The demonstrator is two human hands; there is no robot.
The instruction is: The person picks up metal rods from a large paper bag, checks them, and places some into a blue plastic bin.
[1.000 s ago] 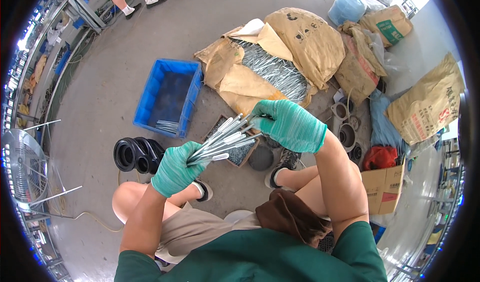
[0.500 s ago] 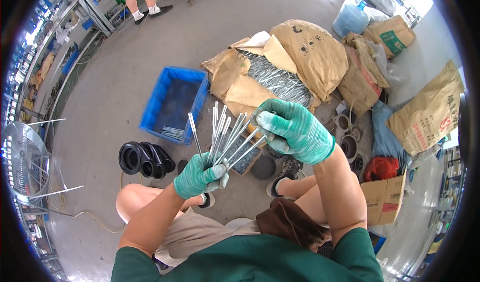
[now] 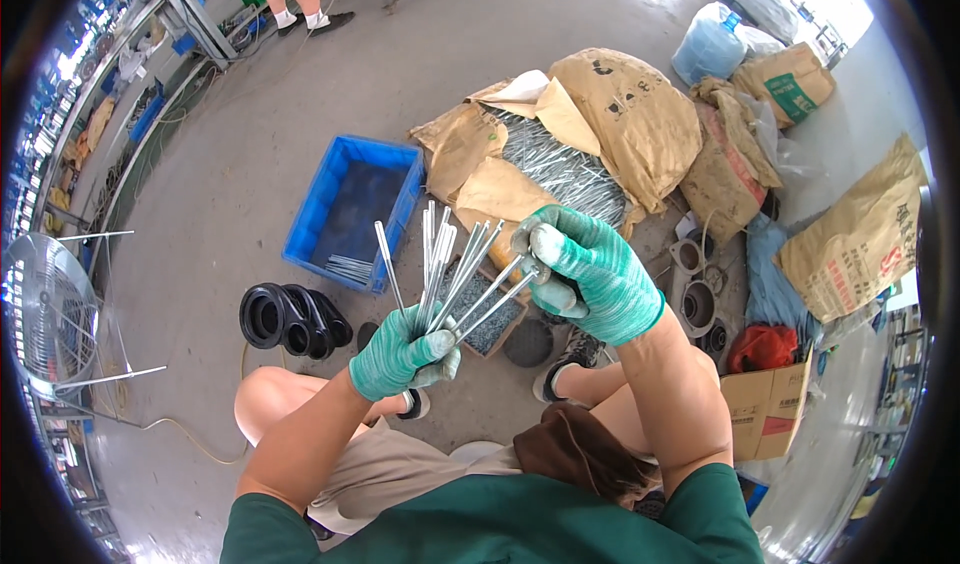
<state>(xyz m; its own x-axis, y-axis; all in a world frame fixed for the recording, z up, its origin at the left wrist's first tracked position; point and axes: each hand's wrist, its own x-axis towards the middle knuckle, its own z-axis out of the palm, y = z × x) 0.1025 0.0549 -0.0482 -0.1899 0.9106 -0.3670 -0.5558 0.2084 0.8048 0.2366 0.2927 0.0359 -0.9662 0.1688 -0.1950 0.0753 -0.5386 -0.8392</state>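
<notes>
My left hand point(image 3: 405, 352), in a green and white knit glove, is closed around the lower ends of several thin metal rods point(image 3: 437, 264), which fan out upward. My right hand point(image 3: 590, 274), gloved alike, has its thumb and fingers pinched together by the tip of one of the right-most rods. Something small and greyish shows between those fingertips, too small to name. Below the rods, partly hidden by them, a box of small grey metal parts point(image 3: 487, 314) stands on the floor.
Ahead lies a torn paper sack point(image 3: 625, 114) spilling metal rods point(image 3: 560, 169). A blue crate point(image 3: 300, 229) with some rods stands left of it, black rings point(image 3: 265, 314) nearer. Sacks, metal rings point(image 3: 697, 304) and a carton point(image 3: 765, 404) are right; a fan point(image 3: 50, 314) left. A person stands far off.
My right hand has shifted slightly and turned, its fingertips staying by the rod tips. My left hand keeps its hold on the rods. The whole view has moved a little.
</notes>
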